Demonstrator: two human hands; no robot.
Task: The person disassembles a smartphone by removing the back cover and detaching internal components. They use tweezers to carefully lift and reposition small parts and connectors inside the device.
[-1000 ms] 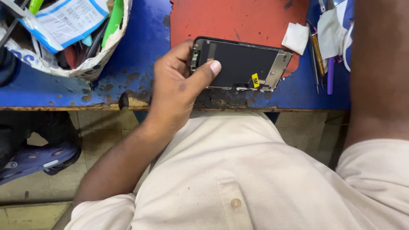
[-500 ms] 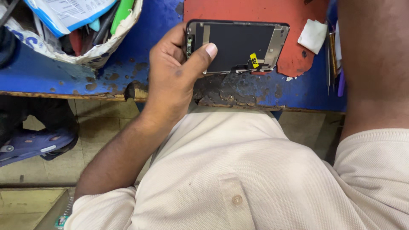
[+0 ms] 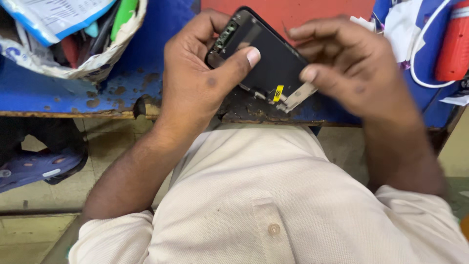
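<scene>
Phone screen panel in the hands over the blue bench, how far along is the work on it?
Done: the phone screen panel is out of any phone body, its ribbon cables and yellow tab hanging bare. In hand: the left hand grips its top end, thumb on the dark face, while the right hand pinches the cable end over the red mat. Left: no phone body is in view, so the panel is not yet fitted.

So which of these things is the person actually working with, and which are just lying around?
In use:
- left hand and right hand, both holding the black flat phone screen panel
- its yellow-tagged flex strip

Lying about:
- white bag of tools and papers
- red cylindrical tool
- white cable
- red mat
</scene>
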